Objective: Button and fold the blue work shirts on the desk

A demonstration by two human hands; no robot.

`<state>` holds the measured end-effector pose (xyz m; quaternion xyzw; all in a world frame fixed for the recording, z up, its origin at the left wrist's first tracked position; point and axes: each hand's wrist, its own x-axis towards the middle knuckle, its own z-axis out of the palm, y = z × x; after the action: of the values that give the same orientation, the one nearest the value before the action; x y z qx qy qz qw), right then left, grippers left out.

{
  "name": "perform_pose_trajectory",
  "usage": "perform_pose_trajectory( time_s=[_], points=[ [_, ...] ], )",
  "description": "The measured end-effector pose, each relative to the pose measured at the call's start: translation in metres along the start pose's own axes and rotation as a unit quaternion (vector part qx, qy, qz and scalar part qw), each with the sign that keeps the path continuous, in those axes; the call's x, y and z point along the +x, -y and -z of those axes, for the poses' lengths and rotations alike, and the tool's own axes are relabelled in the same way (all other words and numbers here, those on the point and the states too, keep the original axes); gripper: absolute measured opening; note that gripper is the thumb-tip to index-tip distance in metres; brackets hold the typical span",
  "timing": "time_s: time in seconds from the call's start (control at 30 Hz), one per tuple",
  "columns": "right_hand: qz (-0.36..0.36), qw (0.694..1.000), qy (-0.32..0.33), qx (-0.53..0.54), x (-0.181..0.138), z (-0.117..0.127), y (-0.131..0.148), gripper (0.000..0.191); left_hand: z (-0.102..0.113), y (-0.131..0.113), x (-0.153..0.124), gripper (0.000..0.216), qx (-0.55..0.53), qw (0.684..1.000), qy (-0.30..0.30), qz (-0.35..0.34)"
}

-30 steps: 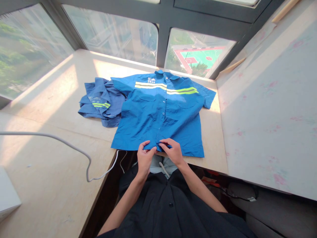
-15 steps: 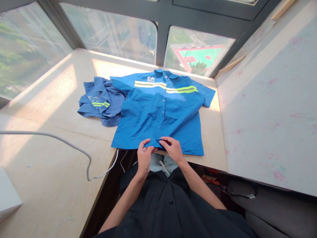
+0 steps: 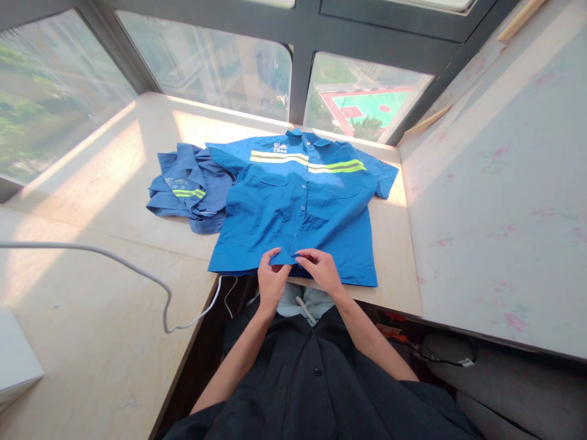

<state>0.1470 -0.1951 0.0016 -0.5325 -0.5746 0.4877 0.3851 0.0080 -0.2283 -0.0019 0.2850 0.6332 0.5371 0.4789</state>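
A blue short-sleeved work shirt (image 3: 270,208) lies front up on the wooden surface, collar toward the window and hem toward me. Yellow-green reflective stripes cross its chest, and buttons run down the middle. My left hand (image 3: 273,278) grips the hem near the centre, thumb and fingers closed on the cloth. Close beside it, my right hand (image 3: 321,269) pinches the front edge near the bottom of the button line. The fingertips hide whatever button or buttonhole lies there.
A second blue shirt (image 3: 190,189) lies crumpled to the left. A grey-white cable (image 3: 132,269) crosses the pale wooden ledge (image 3: 92,293) and drops over its edge. A white box (image 3: 18,354) stands at far left. A flower-patterned wall (image 3: 495,214) rises on the right.
My left hand has lifted the hem slightly, so the fold shows beneath it. My right hand has stayed almost in place, still pinching the front edge.
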Motion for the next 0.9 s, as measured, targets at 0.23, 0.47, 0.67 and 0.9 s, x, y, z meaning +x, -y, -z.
perform_pose_trajectory(
  time_s=[0.23, 0.47, 0.67, 0.9],
  points=[
    [0.11, 0.991, 0.049, -0.065, -0.002, 0.012, 0.009, 0.047, -0.002, -0.003, 0.009, 0.05, -0.004, 1.0, 0.018, 0.007],
    [0.202, 0.969, 0.017, -0.145, 0.004, 0.013, 0.014, 0.017, -0.004, -0.008, 0.014, 0.053, -0.051, 0.996, 0.063, 0.029],
    [0.142, 0.98, -0.004, -0.14, 0.006, 0.009, 0.018, 0.015, -0.006, -0.007, 0.014, 0.057, -0.077, 0.993, 0.084, 0.006],
    [0.089, 0.99, -0.005, -0.11, 0.005, 0.009, 0.016, 0.014, -0.008, 0.0, 0.012, 0.053, -0.059, 0.994, 0.08, -0.037]
  ],
)
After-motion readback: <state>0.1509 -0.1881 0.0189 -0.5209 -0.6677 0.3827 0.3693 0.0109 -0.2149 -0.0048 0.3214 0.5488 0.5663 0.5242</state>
